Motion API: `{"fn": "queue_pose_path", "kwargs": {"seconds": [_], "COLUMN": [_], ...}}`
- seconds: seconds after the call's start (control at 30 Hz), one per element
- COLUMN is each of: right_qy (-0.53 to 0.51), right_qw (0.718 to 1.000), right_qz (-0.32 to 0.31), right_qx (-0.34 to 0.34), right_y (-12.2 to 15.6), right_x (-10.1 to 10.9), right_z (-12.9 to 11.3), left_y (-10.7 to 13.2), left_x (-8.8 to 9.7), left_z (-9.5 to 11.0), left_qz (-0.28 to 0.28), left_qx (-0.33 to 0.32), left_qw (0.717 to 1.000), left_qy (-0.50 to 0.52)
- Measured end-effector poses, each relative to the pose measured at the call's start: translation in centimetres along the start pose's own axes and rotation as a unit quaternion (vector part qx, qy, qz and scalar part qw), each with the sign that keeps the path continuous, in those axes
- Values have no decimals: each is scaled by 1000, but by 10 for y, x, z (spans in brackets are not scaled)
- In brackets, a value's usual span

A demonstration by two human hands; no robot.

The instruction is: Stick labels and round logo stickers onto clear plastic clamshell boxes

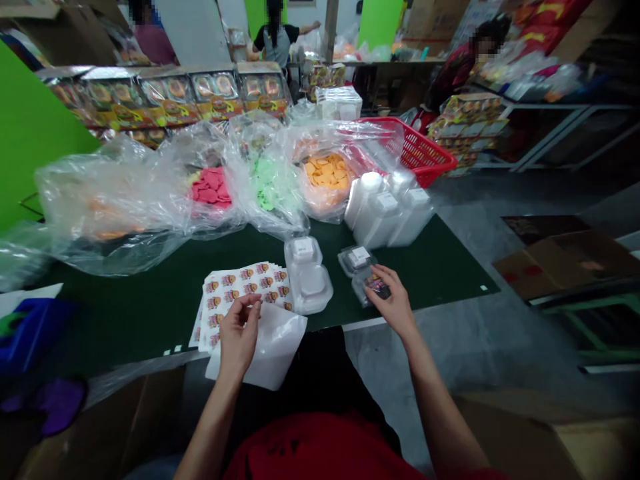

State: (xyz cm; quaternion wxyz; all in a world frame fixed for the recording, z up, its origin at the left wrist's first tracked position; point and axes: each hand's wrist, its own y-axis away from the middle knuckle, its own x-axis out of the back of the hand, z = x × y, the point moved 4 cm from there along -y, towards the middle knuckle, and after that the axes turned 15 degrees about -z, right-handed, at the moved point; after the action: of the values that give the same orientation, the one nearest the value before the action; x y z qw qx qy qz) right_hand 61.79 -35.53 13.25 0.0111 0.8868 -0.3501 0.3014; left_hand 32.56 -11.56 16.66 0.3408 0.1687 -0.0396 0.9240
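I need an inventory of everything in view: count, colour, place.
Table: 1, dark green, centre
Sticker sheets: several, white, centre left
Open container: 1, clear, centre right
Container stacks: several, translucent, centre, right
Bags: several, clear, table's back
Pieces: many, pink, green, orange, bagged
Basket: 1, red, behind stacks
Boxed packs: many, multicoloured, background
Cardboard boxes: several, brown, edges
People: 3, varied clothing, background
Left hand: 1, bare, over sheets
Right hand: 1, bare, at container

Dim light, edges blurred and stretched
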Motion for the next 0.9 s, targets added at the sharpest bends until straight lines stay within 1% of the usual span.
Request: {"fn": "queue_pose_path", "kwargs": {"seconds": [0.13,0.2,0.23,0.3,0.33,0.37,0.4,0.43,0.47,0.5,0.53,0.57,0.6,0.63,0.67,0.73,0.77,0.83,0.9], "right_qy": [-8,0,8,20,13,-13,-51,-93,-131,-159,-181,-197,-210,-219,-237,-308,-353,-427,-471], "right_qw": [999,999,999,998,998,999,998,994,984,972,954,934,917,909,905,885,867,824,792], "right_qz": [-42,-29,-9,41,50,41,9,-39,-111,-160,-227,-283,-318,-321,-299,-256,-250,-268,-279], "right_qx": [-18,-30,-33,-32,-27,-25,-33,-45,-58,-65,-73,-88,-117,-152,-187,-237,-249,-259,-269], "right_y": [-6,-1,4,20,29,39,50,60,70,79,88,96,102,106,108,107,106,103,99], "right_x": [-4,-2,0,2,-1,-6,-16,-31,-50,-70,-93,-116,-136,-151,-162,-176,-181,-191,-202], "right_z": [16,13,7,-16,-31,-48,-64,-78,-91,-101,-107,-107,-103,-94,-84,-69,-66,-74,-92], "left_y": [2,5,8,16,20,24,29,33,38,43,48,52,56,59,62,67,69,71,72], "left_x": [3,7,11,21,28,34,40,45,49,53,56,59,61,62,63,60,58,53,49], "left_z": [-5,-8,-10,-13,-15,-16,-18,-20,-23,-27,-32,-37,-42,-47,-51,-58,-62,-68,-74], "left_qz": [4,12,18,31,33,27,15,-5,-28,-49,-63,-69,-66,-61,-54,-51,-52,-54,-47], "left_qx": [13,14,14,12,6,-6,-23,-44,-65,-80,-90,-91,-88,-84,-80,-80,-83,-86,-86], "left_qw": [1000,1000,999,998,997,995,992,987,980,973,967,964,962,962,962,961,960,958,957], "left_qy": [-6,-21,-30,-55,-73,-97,-126,-157,-186,-210,-228,-240,-248,-253,-256,-260,-262,-269,-273]}}
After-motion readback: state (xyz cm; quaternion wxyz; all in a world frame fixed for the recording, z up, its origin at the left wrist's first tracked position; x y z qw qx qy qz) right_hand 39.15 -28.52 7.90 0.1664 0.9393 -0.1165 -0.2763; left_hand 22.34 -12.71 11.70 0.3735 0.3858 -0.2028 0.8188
